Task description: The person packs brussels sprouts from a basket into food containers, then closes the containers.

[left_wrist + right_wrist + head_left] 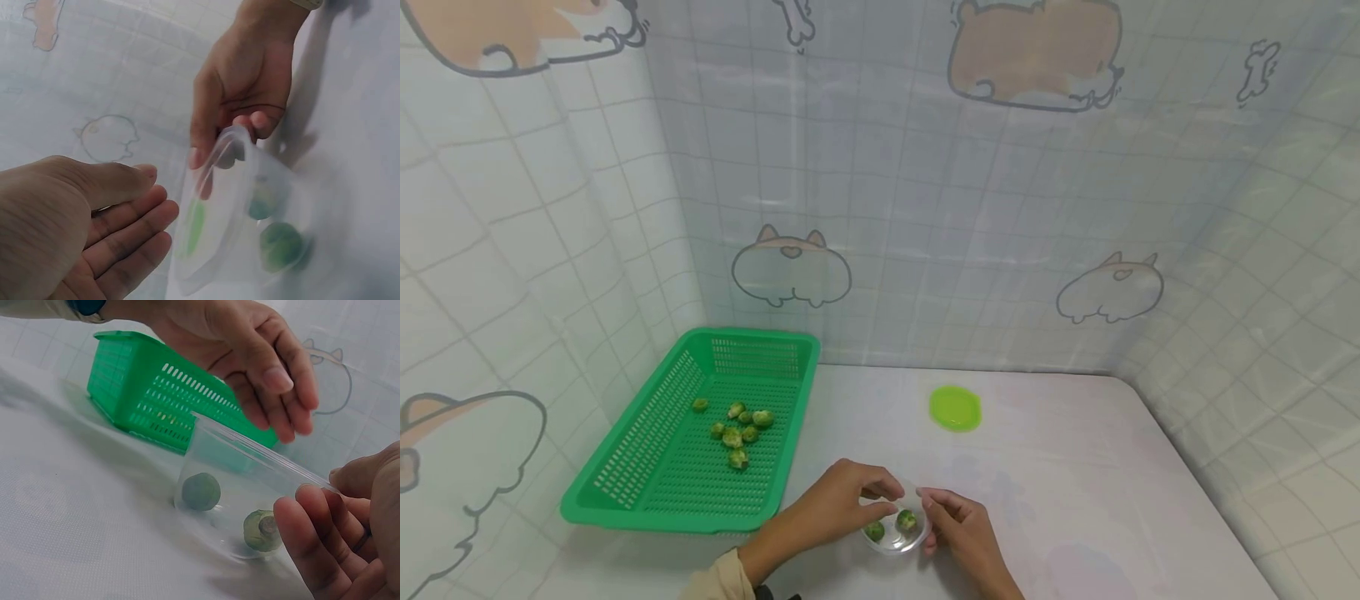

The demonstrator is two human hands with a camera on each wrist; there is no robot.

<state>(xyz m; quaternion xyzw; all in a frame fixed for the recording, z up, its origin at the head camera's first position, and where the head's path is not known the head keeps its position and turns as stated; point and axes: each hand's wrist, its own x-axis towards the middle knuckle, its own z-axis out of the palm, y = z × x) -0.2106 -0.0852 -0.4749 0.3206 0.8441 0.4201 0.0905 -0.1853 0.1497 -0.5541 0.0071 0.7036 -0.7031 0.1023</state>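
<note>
My right hand point(962, 533) holds a clear plastic container point(240, 447) by its rim, thumb on the upper side and fingers below. The round cup tilts slightly in the right wrist view. Two green Brussels sprouts lie at its bottom, one whole and rounded point(201, 492), the other with its cut stem point(267, 525) showing. Over the near-left side of the cup hovers my left hand point(850, 500), its fingers loosely extended and nothing between them, as the left wrist view point(94, 231) also shows.
At the left stands a green perforated basket point(677, 500) with several Brussels sprouts point(732, 437) inside. A flat lime-green lid point(955, 408) lies on the white table point(1075, 467) beyond the cup. Tiled-pattern sheeting point(895, 192) with cartoon dogs rises behind and at both sides.
</note>
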